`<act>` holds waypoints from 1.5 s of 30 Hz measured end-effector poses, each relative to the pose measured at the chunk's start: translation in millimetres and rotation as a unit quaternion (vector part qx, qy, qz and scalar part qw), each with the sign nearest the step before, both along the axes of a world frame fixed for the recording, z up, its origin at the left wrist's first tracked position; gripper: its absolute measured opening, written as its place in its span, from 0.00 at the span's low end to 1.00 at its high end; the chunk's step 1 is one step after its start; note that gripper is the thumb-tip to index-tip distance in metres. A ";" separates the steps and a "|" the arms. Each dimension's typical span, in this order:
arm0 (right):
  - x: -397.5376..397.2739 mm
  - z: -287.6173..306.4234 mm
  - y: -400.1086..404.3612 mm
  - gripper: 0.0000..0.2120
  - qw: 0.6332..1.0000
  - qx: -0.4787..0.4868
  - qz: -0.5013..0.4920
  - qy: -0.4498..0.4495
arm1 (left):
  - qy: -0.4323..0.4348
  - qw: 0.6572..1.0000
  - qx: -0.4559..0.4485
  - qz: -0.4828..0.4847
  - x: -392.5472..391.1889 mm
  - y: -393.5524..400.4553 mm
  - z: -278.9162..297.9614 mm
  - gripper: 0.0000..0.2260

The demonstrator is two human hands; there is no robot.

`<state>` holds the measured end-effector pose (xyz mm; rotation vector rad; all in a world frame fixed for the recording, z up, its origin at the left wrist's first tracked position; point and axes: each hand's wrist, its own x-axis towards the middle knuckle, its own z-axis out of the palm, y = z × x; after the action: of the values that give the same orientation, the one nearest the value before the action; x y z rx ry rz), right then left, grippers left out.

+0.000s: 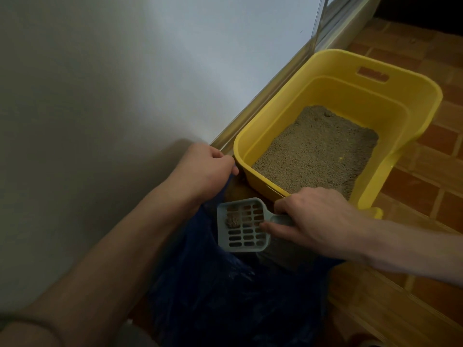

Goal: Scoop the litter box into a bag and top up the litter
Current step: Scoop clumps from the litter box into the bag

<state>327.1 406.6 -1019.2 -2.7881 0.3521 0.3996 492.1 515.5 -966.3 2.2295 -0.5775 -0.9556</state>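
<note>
Head view: a tiled floor (413, 186) running along a pale wall (100, 83), with everything crowded against the skirting where the two meet.
Litter box: the yellow litter box (263, 136) sits on the floor, its long side close along the wall's foot, a handle slot in the far rim; grey-brown litter (318, 151) covers its bottom in a fairly thin layer.
Bag: a dark blue plastic bag (225, 296) stands on the floor just beside the box's near end, its mouth facing up.
Left hand: the left hand (208, 169) has its fingers (225, 159) clenched on the bag's upper edge by the box's near left corner, by the look of it to keep the mouth pulled wide.
Scoop: a grey-blue slotted litter scoop (241, 226) hovers over the open mouth, roughly level, with one clump (233, 219) lying on its slots near the left side.
Right hand: the right hand (308, 221) grasps the scoop's handle, fingers wrapped round it and the thumb reaching onto the blade, which should steady it for tipping.
Stage: scooping looks to be under way; the clump is not yet dropped in.
Top-up: no fresh litter container is in view.
</note>
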 end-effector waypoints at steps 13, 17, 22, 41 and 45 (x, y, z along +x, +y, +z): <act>-29.7 -8.1 17.5 0.23 0.999 -0.007 0.027 0.023 | -0.032 0.999 -0.025 0.011 1.2 -0.6 -6.1 0.08; -12.8 -15.4 23.8 0.21 0.997 -0.041 0.063 0.017 | -0.028 0.999 -0.020 0.005 -1.7 -3.0 -5.1 0.07; 10.0 -30.1 40.5 0.15 0.986 -0.084 0.114 0.082 | -0.042 0.999 -0.014 -0.003 -1.5 -1.9 -6.9 0.08; 0.0 -18.5 24.2 0.12 0.973 -0.149 0.178 0.011 | -0.065 0.998 -0.007 -0.015 -4.7 -5.7 -9.1 0.09; -8.9 10.5 2.3 0.21 0.992 -0.092 0.090 -0.001 | -0.056 0.998 -0.001 -0.015 -3.0 -6.7 -10.4 0.09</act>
<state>318.3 409.0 -1008.7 -3.0125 0.1435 0.4234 489.1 508.9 -976.7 2.2900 -0.6624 -0.8478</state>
